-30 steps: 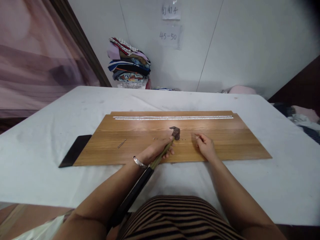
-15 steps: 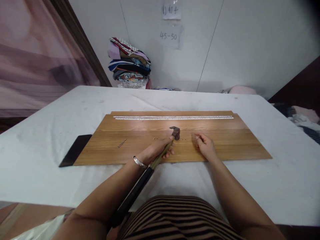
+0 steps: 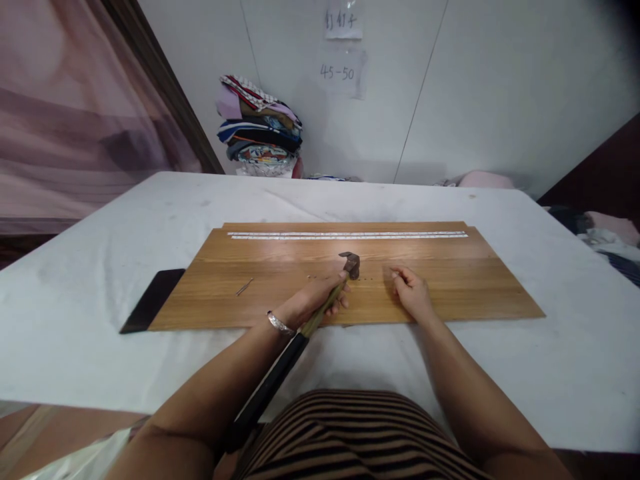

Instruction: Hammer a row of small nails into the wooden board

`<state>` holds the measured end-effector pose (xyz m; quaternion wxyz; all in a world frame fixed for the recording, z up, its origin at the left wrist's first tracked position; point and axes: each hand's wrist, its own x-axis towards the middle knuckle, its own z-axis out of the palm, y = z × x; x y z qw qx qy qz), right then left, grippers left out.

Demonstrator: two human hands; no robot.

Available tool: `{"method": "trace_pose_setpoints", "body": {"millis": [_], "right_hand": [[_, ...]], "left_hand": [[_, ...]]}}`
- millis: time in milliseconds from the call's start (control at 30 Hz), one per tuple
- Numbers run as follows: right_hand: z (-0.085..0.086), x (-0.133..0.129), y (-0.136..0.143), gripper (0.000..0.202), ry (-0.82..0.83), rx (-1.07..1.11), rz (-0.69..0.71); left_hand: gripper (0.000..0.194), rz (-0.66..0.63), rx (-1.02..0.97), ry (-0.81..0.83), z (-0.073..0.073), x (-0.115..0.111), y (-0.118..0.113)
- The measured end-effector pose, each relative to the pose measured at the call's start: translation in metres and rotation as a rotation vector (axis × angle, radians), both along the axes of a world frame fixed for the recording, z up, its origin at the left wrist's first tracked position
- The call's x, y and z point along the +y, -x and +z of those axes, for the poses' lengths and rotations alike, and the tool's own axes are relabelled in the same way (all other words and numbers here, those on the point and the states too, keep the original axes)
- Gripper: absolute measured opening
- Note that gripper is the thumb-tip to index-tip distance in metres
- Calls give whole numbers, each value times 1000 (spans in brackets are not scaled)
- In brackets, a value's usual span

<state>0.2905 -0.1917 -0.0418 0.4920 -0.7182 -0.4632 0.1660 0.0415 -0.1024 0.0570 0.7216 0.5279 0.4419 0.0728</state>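
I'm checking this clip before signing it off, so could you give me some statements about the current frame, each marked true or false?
1. The left hand grips the hammer. True.
2. A bracelet is on the right wrist. False: the bracelet is on the left wrist.
3. White strips lie along the far side of the wooden board. True.
4. The hammer's head points back at the person's body. False: the head is over the board, and the handle runs back toward the body.
5. A dark flat piece shows at the board's left end. True.
6. The cloth stack sits on the board. False: the stack is beyond it, by the wall.
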Motion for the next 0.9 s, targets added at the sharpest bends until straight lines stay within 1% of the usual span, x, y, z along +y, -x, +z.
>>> {"method": "trace_pose_setpoints", "body": {"millis": [233, 400, 500, 633, 700, 900], "right_hand": [[1, 1, 1, 41, -10, 0, -5], [-1, 0, 0, 41, -3, -1, -5], [-2, 0, -1, 41, 6, -6, -3], [0, 0, 0, 41, 13, -7, -11], [1, 1, 1, 41, 8, -2, -9], [2, 0, 1, 41, -1, 7, -8]], "left_hand": [[40, 4, -20, -12, 2, -5, 2], [41, 8, -1, 0, 5, -2, 0], [42, 21, 13, 2, 1, 0, -1], [42, -3, -19, -5, -5, -1, 1], [41, -7, -26, -11, -6, -2, 2], [41, 10, -4, 3, 2, -2, 0]]}}
